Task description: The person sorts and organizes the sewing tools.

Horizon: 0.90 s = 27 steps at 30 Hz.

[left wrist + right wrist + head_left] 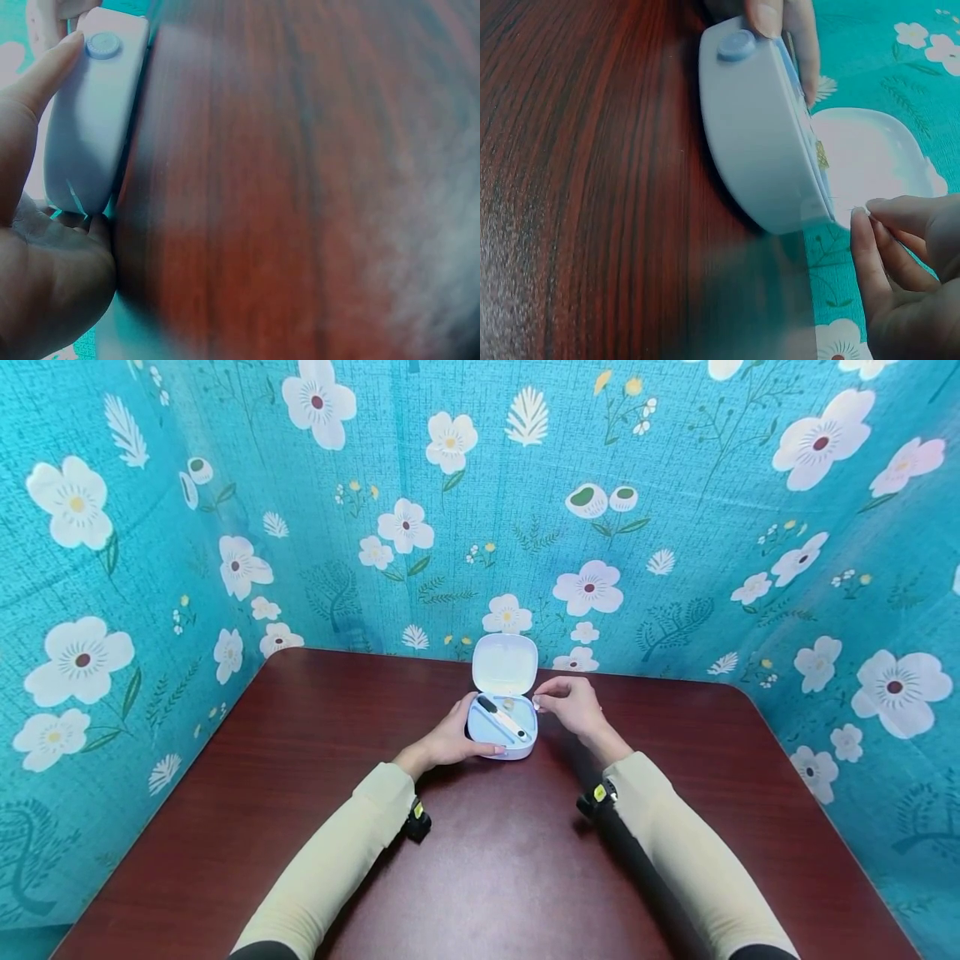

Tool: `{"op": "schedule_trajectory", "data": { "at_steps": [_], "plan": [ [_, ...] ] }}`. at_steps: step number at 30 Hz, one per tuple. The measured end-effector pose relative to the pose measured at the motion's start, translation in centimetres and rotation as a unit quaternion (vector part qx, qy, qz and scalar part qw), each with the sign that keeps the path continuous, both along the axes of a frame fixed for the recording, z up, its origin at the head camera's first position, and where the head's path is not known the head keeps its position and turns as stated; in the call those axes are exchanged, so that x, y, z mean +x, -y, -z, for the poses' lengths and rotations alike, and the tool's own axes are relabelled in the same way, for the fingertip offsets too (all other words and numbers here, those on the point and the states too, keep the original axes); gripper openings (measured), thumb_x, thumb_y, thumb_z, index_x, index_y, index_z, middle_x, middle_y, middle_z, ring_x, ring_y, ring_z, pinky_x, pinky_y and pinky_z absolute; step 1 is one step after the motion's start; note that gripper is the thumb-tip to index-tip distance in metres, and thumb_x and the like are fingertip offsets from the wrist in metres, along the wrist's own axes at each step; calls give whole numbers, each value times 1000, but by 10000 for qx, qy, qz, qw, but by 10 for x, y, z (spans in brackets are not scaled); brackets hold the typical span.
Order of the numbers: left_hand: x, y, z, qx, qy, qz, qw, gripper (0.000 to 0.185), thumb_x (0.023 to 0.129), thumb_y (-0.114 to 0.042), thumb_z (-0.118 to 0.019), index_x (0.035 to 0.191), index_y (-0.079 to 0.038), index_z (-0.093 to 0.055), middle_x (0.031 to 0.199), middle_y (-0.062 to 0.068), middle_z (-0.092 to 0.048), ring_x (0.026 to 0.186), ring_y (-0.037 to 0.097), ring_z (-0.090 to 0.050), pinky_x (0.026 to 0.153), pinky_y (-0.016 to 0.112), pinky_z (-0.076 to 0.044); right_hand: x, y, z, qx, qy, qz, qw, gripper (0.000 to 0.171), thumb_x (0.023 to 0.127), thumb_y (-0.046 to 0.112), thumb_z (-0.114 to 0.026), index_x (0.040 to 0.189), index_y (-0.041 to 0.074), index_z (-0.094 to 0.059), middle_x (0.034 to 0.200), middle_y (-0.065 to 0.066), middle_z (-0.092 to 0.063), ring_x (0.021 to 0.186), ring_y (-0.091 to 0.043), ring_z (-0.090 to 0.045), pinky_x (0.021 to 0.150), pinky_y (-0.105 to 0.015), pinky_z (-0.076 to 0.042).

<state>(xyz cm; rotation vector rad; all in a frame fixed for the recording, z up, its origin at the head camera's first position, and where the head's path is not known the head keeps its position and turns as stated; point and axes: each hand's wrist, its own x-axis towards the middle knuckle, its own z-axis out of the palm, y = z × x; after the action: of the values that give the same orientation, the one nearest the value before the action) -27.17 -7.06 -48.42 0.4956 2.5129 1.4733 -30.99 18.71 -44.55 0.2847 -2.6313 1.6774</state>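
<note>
A small white and pale blue case [512, 749] stands on the table with its hinged lid [505, 665] raised at the back. My left hand [452, 737] grips the case from its left side, thumb along the front by a round button [736, 45]. Inside lie a slim tool with a black end and a white body [504, 718], and a small gold-coloured piece [822, 155]. At the case's right rim my right hand [573, 704] pinches a tiny white piece [860, 211] between thumb and fingertips; its kind cannot be made out.
The case is near the far edge of a dark reddish-brown table [487, 860]. A turquoise cloth with printed flowers [450, 527] hangs behind and along both sides. Each wrist carries a small black camera [417, 821] on a strap.
</note>
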Motion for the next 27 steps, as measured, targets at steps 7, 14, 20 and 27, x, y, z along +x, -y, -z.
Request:
{"op": "schedule_trajectory", "data": {
  "at_steps": [7, 14, 20, 27],
  "plan": [
    [1, -1, -1, 47, -16, 46, 10000, 111, 77, -40, -91, 160, -15, -21, 150, 9, -38, 135, 23, -39, 115, 45, -32, -3, 12, 2, 817, -526, -135, 9952, 7, 90, 4, -77, 97, 4, -78, 93, -10, -76, 83, -23, -68, 73, -34, -54],
    [2, -2, -3, 39, -51, 51, 10000, 111, 77, -39, -91, 160, -15, -22, 149, 9, -38, 134, 23, -40, 115, 44, -32, -5, 18, 3, 1402, -1012, -398, 9841, 9, 89, 0, -74, 97, 3, -77, 96, -12, -77, 91, -26, -72, 83, -44, -56],
    [2, -1, -4, 39, -13, 50, 10000, 110, 78, -38, -90, 160, -14, -21, 150, 11, -38, 135, 24, -39, 115, 45, -32, -3, 19, 0, 1568, -977, -423, 9819, 10, 92, 0, -72, 101, 0, -76, 103, -15, -75, 97, -28, -72, 87, -46, -56],
    [2, 1, -4, -1, 33, 10, 10000, 112, 78, -39, -90, 161, -15, -20, 152, 10, -36, 137, 24, -38, 116, 46, -31, -1, 12, -6, 1819, -1235, -469, 9744, 8, 91, 2, -73, 99, 2, -76, 103, -14, -74, 94, -28, -71, 85, -44, -57]
  ]
}}
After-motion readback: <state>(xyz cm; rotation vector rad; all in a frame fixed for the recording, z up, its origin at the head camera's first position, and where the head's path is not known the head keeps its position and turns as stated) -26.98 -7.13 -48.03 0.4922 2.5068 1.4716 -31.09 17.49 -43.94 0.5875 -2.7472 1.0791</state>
